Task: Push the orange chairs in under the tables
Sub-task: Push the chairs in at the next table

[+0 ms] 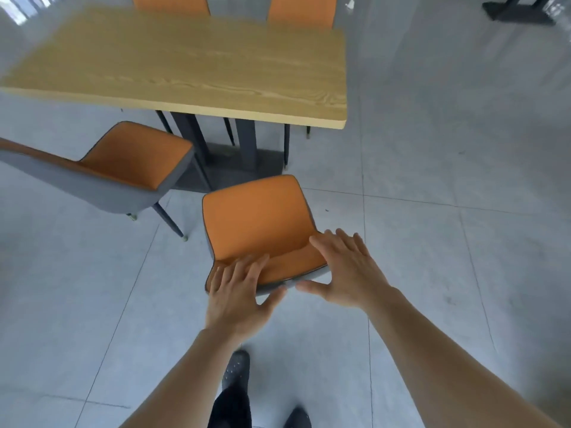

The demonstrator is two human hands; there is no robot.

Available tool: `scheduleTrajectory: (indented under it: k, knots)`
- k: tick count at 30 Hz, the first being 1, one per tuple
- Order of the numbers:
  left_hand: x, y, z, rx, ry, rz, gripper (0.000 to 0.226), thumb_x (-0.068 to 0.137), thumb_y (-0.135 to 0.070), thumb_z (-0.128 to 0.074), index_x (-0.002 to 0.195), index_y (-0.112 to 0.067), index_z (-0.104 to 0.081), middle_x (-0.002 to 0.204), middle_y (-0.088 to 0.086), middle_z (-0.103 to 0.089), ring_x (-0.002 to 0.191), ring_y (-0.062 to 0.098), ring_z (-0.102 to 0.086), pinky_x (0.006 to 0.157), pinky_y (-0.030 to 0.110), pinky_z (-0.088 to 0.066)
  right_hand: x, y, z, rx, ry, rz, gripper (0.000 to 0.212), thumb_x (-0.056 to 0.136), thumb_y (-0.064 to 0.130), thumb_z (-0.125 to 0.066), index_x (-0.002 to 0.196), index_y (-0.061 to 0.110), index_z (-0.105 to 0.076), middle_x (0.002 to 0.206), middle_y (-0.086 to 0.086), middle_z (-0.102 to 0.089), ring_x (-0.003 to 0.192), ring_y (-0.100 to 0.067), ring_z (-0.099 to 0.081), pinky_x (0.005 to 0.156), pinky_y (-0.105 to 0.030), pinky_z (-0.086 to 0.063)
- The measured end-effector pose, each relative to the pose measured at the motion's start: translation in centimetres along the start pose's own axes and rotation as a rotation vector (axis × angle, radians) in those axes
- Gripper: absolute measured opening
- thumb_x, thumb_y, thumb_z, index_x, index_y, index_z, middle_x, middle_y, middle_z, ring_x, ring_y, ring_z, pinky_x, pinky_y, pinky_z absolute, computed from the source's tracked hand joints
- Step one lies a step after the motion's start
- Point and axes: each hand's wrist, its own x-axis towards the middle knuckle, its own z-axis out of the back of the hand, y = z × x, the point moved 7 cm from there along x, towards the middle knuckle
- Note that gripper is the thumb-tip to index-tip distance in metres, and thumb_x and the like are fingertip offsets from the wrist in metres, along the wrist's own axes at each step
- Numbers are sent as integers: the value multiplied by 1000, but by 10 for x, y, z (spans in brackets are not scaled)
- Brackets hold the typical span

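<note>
An orange chair [256, 217] with a grey shell stands on the floor in front of a light wooden table [191, 63], its seat outside the table's near edge. My left hand [238, 298] rests over the top of its backrest on the left, fingers spread. On the right end of that backrest lies my right hand [346, 270], fingers apart, thumb behind the rim. A second orange chair [136, 156] stands to the left, turned at an angle, also outside the table.
Two more orange chairs [301, 9] stand pushed in at the table's far side. The table's dark pedestal base [234, 168] sits under it. Grey tiled floor lies all around; another table's dark base [519, 10] shows at the far right. My feet are below.
</note>
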Motion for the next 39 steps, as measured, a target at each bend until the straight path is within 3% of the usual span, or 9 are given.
scheduleTrajectory:
  k: [7, 15, 28, 32, 39]
  knots:
    - [10, -16, 4, 4, 9, -51, 86, 81, -91, -6, 137, -43, -50, 139, -18, -54, 133, 15, -41, 112, 39, -31, 5, -15, -8, -65, -50, 6, 97, 74, 102, -29, 144, 38, -46, 146, 12, -48, 143, -20, -33, 121, -46, -21]
    - [15, -14, 9, -7, -44, -140, 66, 91, -85, -26, 126, -41, -59, 120, -16, -66, 113, 19, -59, 96, 41, -48, 4, -17, -5, -60, -79, 11, 92, 74, 101, -32, 137, 38, -51, 137, 15, -54, 133, -20, -45, 117, -44, -28]
    - [72, 12, 33, -5, -55, -209, 65, 92, -85, -27, 126, -42, -60, 118, -17, -67, 110, 19, -60, 95, 41, -48, 52, -4, 12, -50, -180, -34, 95, 72, 104, -23, 132, 38, -56, 132, 14, -59, 128, -21, -51, 113, -43, -38]
    - [93, 24, 41, -1, -49, -239, 66, 91, -86, -26, 126, -42, -61, 117, -17, -67, 109, 19, -60, 93, 40, -48, 69, 4, 17, -34, -251, -50, 89, 75, 101, -29, 125, 35, -61, 125, 11, -63, 121, -24, -57, 107, -46, -44]
    - [138, 45, 60, 3, -57, -297, 65, 91, -85, -28, 125, -40, -62, 119, -18, -66, 112, 17, -58, 95, 38, -47, 110, 13, 25, -46, -248, -112, 89, 73, 102, -28, 127, 37, -57, 128, 12, -61, 124, -23, -54, 108, -45, -41]
